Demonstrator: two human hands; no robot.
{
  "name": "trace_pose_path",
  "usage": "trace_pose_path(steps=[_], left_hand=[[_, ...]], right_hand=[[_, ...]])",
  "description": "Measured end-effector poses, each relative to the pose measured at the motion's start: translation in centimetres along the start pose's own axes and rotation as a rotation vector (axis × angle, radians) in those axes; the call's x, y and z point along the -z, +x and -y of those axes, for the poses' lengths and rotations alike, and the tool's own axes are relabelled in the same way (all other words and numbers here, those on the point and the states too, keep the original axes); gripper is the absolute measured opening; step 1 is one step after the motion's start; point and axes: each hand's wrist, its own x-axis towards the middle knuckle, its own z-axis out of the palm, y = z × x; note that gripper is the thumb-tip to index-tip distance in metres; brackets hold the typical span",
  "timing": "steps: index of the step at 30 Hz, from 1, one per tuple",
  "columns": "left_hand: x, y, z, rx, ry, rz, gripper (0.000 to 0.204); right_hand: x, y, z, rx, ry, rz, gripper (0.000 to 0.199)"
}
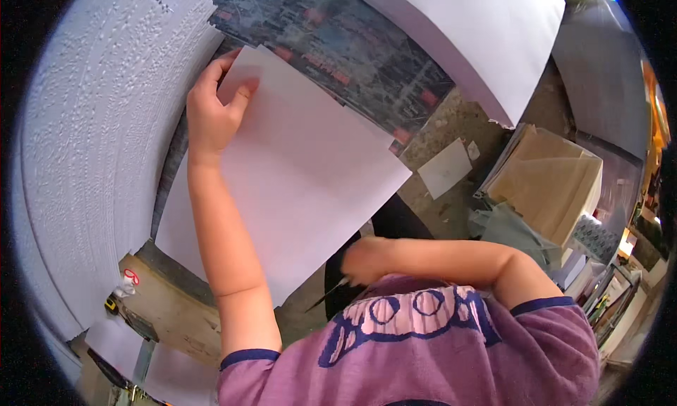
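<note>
Pinched in your left hand [210, 117]: far corner of sheet [296, 173], lying on the dark patterned tabletop [352, 60]. Your right hand [367, 259], blurred at the sheet's near edge, grip closed on a thin blade [326, 295]. Paper stack [92, 138] crowds left; box [550, 180] right.

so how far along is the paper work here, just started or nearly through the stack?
Can't count finished sheets. In hand: the left hand pinches the top corner of a large white paper sheet; the right hand, near its lower edge, grips a thin dark blade-like tool. Left: a tall stack of white sheets still stands at the left, another white pile top right.
</note>
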Motion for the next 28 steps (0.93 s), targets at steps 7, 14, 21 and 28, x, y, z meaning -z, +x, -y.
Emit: trace_pose_path(steps=[7, 14, 21, 28], left_hand=[[0.5, -0.8, 1.1, 0.012, -0.075, -0.043, 0.029], [0.9, -1.8, -0.2, -0.363, 0.352, -0.261, 0.034], [8.4, -21.4, -1.0, 0.257, 0.279, -0.537, 0.031], [10.6, -39.2, -2.1, 1.243, -0.107, -0.457, 0.037]], right_hand=[[0.5, -15.4, -4.9, -0.161, 0.478, -0.792, 0.026], [4.3, -11.9, -4.8, -0.426, 0.601, -1.468, 0.027], [7.0, -11.1, -5.3, -0.325, 0.46, -1.323, 0.035], [12.0, -11.0, -1.3, -0.47, 0.824, -1.067, 0.028]])
